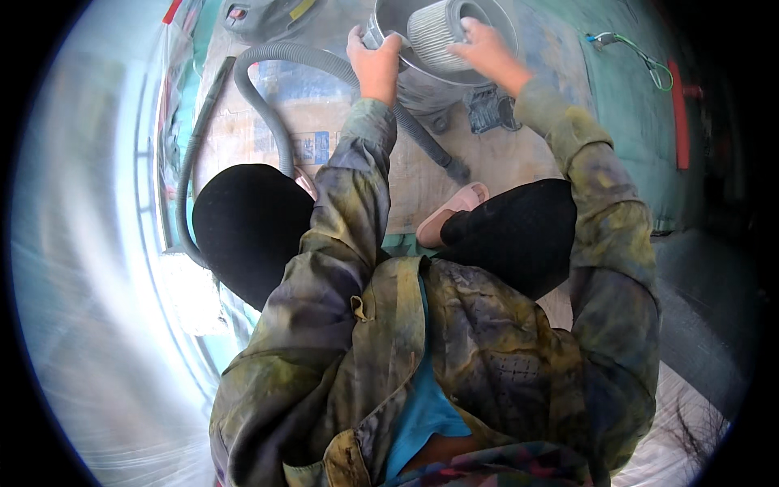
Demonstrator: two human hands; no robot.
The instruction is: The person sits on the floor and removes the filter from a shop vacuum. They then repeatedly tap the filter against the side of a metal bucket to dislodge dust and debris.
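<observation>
In front of me, at the top of the head view, stands an open round vacuum canister (422,92), its outside pale with dust. My left hand (376,65) is closed on the canister's left rim, beside a grey fitting. A white pleated cartridge filter (430,39) with a grey end ring lies tilted inside the mouth. The fingers of my right hand (489,55) are closed on the filter's ring at its right end. Part of the filter's far side is cut off by the picture's upper edge.
A grey corrugated hose (284,53) curves across dusty cardboard (511,158) from the left. The dark vacuum lid (264,18) sits at the far left. A dusty black part (489,111) is by the canister. A green cable (649,61) and red strip (678,118) lie at right.
</observation>
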